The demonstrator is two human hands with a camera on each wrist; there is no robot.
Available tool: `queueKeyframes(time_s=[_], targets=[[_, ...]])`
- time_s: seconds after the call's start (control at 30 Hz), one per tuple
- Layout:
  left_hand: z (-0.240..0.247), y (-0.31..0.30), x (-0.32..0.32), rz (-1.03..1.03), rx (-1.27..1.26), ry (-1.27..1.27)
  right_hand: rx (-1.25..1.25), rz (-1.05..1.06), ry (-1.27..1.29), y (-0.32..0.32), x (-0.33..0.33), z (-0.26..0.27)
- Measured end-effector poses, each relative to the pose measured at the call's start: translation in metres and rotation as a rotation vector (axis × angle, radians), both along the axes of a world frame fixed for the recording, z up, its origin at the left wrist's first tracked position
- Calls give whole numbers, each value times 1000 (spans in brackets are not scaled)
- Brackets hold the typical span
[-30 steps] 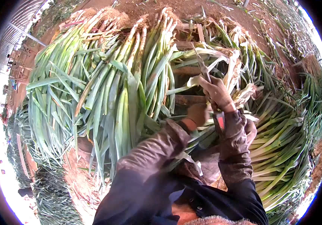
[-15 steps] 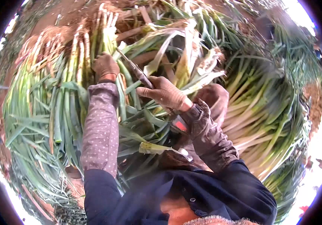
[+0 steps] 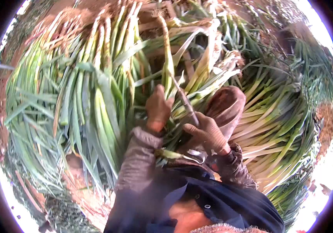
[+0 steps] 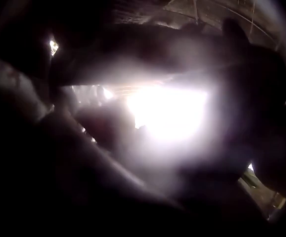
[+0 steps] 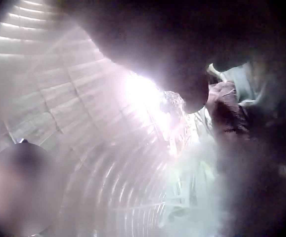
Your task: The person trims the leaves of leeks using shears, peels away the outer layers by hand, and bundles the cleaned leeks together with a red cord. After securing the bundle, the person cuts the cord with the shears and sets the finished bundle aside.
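Note:
In the head view, my gloved left hand [image 3: 159,106] grips a single leek [image 3: 168,56] low on its stalk, the rooted end pointing up and away. My right hand [image 3: 211,134], also gloved, holds a long, slim, grey knife-like tool [image 3: 186,101]. Its narrow tip overlaps the leek's stalk just beyond the left fingers. Beside the left hand lies a heap of untrimmed leeks [image 3: 104,97] with brown roots at the far end. The left wrist view is mostly dark with glare; in the right wrist view a dark hand shape fills the top.
Cleaned pale leeks [image 3: 265,132] lie fanned out on the right, next to a bent knee [image 3: 228,108]. Loose peeled leaves [image 3: 205,70] are piled ahead of the tool. More green leaves [image 3: 313,77] stand at the far right. Bare soil [image 3: 85,186] shows at lower left.
My left hand reached left into the leek heap, then came back right with one leek in it. The right hand keeps the tool and has moved nearer the body.

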State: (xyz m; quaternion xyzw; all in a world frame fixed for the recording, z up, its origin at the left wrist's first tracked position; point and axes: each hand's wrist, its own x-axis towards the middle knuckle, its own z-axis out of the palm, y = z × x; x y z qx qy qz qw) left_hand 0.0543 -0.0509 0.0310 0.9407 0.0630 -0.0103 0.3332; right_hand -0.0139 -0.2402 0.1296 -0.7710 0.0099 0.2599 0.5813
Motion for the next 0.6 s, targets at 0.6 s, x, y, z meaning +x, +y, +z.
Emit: queueKeyframes(time_s=[0.6], targets=[[-11, 26, 36, 98, -83, -27, -239, 91, -28, 17, 25, -26]])
